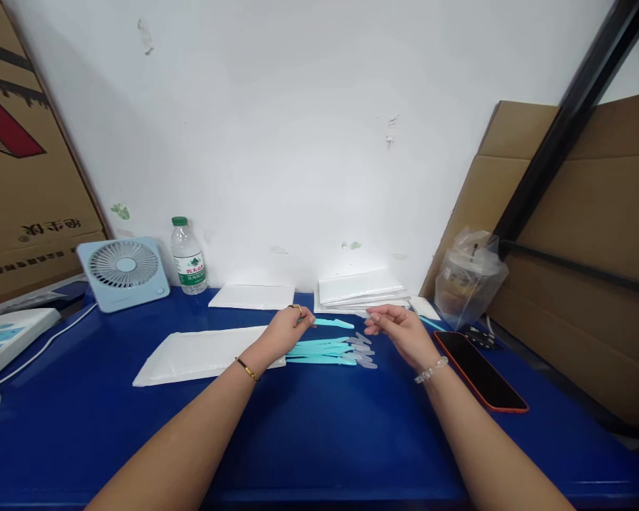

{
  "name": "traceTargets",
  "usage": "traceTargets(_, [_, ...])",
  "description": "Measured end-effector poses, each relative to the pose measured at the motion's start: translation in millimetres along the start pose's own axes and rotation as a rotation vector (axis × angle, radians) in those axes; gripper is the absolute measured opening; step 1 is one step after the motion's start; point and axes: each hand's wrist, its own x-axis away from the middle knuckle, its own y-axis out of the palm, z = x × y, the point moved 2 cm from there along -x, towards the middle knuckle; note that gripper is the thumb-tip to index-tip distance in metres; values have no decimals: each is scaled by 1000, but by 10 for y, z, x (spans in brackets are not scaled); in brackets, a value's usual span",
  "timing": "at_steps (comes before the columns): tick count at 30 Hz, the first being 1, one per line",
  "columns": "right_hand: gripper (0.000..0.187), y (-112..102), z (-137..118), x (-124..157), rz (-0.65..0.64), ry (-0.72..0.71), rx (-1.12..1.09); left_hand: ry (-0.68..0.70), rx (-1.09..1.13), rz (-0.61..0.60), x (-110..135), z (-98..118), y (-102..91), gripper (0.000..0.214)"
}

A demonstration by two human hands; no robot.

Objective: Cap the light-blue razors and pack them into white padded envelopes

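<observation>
My left hand (287, 331) has thumb and fingers closed on a slim turquoise plastic stick (334, 323), whose free end points to my 3 o'clock, toward my other hand. My right hand (403, 333) is pinched at the fingertips on a small translucent plastic piece (367, 318), mostly hidden by the fingers; a gap separates it from the stick's end.

From my left hand, at 4 o'clock, a loose pile of turquoise plastic sticks with translucent tips (319, 350) lies on the blue worktop (324, 440), the tips toward 3 o'clock. That same pile sits at about 8 o'clock from my right hand, near it but not touching.

A flat white rectangular packet (192, 355) lies at my left hand's 8 o'clock, partly behind my wrist. A stack of flat white packets (359, 289) stands at my right hand's 11 o'clock, and a black-screened phone with an orange edge (479, 369) at its 4 o'clock.
</observation>
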Motion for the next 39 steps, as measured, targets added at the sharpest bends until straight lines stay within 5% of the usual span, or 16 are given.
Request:
traceTargets(11, [26, 136, -35, 67, -86, -38, 63, -38, -20, 29, 1, -35, 3, 38])
traceTargets(18, [30, 237, 17, 60, -139, 7, 76, -28, -18, -57, 23, 42, 116, 41])
traceTargets(22, [34, 85, 102, -25, 47, -14, 69, 42, -160, 40, 98, 112, 177, 49])
traceTargets(28, [33, -170, 297, -130, 281, 90, 146, 158, -311, -437, 304, 229, 446, 82])
traceTargets(39, [25, -181, 388, -166, 311, 147, 172, 51, -308, -668, 640, 614, 404, 95])
